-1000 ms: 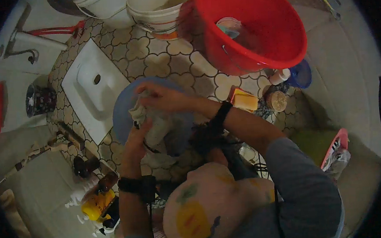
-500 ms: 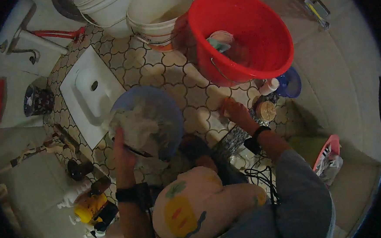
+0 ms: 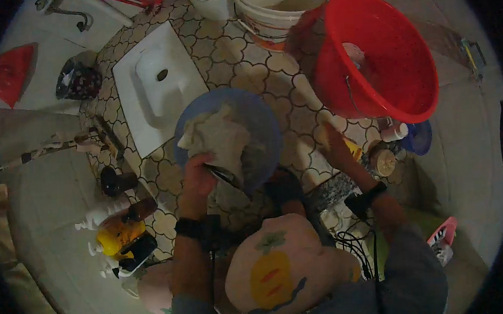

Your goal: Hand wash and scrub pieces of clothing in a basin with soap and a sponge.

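A blue basin [image 3: 269, 118] stands on the tiled floor in front of me, with a wet, pale greyish cloth [image 3: 218, 136] heaped in it. At the basin's near left rim, my left hand [image 3: 199, 174] is closed on the cloth, where a dark-lined edge gapes beside the fingers. My right hand [image 3: 337, 147] is held low over the floor to the right of the basin. Next to its palm shows a small yellow thing [image 3: 353, 149]; whether the hand holds it is unclear, as the fingers are dim and blurred.
A white squat toilet [image 3: 140, 129] lies left of the basin. Beyond are a large red bucket [image 3: 339, 88] and a white bucket [image 3: 260, 21]. A round tub [image 3: 384, 163] and a white bottle [image 3: 397, 132] stand at right; several pump bottles [image 3: 115, 237] at left.
The view has swung, so most things sit farther right. The dark-lined cloth edge by my left hand gapes wider. A yellow thing now shows beside my right hand.
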`<state>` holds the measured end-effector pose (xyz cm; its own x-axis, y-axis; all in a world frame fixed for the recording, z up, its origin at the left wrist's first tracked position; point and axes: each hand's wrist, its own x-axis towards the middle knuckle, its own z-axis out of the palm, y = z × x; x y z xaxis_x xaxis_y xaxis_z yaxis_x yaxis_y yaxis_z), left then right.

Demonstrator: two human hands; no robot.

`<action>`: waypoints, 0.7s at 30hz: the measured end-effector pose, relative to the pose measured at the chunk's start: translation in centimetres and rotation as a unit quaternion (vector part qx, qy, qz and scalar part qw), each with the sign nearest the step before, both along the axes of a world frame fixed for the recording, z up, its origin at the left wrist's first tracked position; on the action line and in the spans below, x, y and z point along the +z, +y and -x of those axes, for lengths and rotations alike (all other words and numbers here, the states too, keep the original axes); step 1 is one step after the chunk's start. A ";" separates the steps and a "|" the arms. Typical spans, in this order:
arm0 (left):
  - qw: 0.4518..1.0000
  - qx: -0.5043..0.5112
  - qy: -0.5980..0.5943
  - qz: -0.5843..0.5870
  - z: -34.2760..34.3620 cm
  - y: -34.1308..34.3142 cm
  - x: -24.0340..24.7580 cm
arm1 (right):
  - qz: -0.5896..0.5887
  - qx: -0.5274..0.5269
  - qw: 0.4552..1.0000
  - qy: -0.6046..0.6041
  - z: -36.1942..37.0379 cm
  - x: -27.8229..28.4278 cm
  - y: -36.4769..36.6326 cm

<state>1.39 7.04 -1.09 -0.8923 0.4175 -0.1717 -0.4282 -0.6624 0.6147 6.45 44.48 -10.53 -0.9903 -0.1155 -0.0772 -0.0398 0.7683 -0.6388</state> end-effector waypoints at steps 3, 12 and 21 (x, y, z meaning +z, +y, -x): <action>0.980 0.047 -0.180 -0.064 0.8 1.7 2.4 | 0.162 0.062 0.983 0.059 6.1 8.1 -10.8; 0.984 0.065 -0.165 -0.002 -0.1 0.8 1.0 | -0.067 0.104 0.983 0.134 10.0 13.0 -25.2; 0.987 0.066 -0.145 0.007 0.9 1.7 2.8 | 0.376 0.013 0.819 -0.433 12.0 7.0 -18.9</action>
